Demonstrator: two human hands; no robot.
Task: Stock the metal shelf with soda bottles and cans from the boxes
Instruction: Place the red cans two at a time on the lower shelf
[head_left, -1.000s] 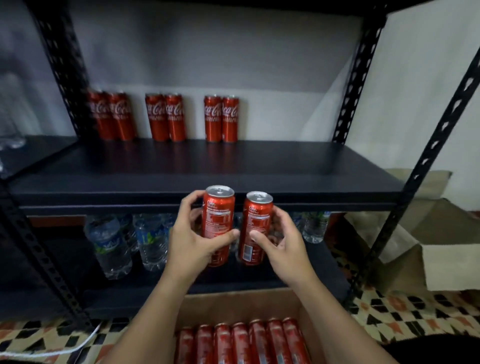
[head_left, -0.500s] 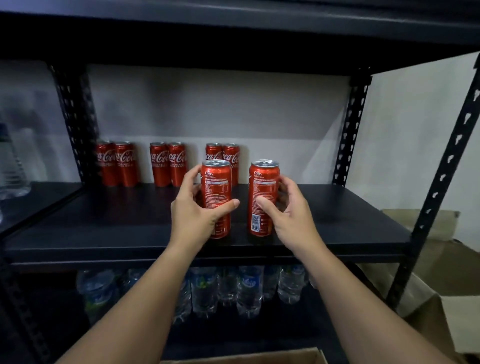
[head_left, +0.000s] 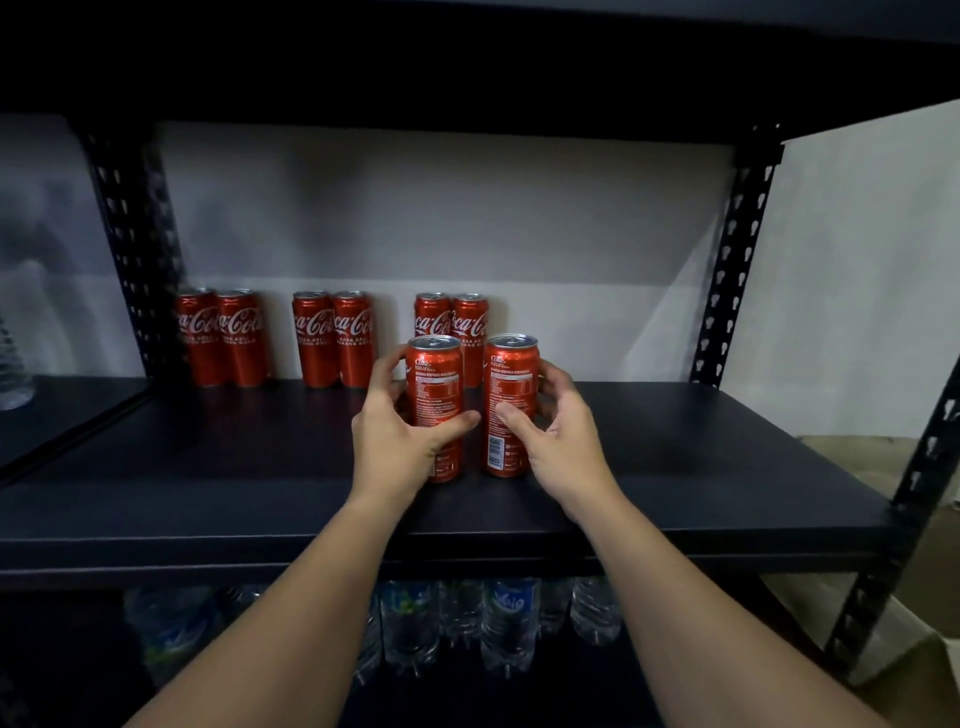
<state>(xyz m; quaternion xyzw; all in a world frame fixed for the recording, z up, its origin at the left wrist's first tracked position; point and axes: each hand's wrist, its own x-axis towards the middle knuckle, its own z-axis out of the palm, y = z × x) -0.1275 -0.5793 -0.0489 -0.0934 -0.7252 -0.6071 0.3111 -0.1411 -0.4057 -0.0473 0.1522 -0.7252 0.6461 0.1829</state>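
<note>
- Red can bodies partly hidden: left hand (head_left: 397, 441) covers the lower left can (head_left: 435, 395); right hand (head_left: 561, 441) covers the right can (head_left: 511, 400) edge.
- Fingers (head_left: 387, 374) of each hand wrap one can; both upright on the shelf board (head_left: 208, 467), centre.
- Back-row cans (head_left: 332, 338), 12 o'clock of the held pair: six, in three pairs; the nearest pair is partly blocked.
- Water bottles (head_left: 509, 618) at 6 o'clock, below: dim, count unclear.
- Cardboard box (head_left: 924, 649) at 4 o'clock, cut off.
</note>
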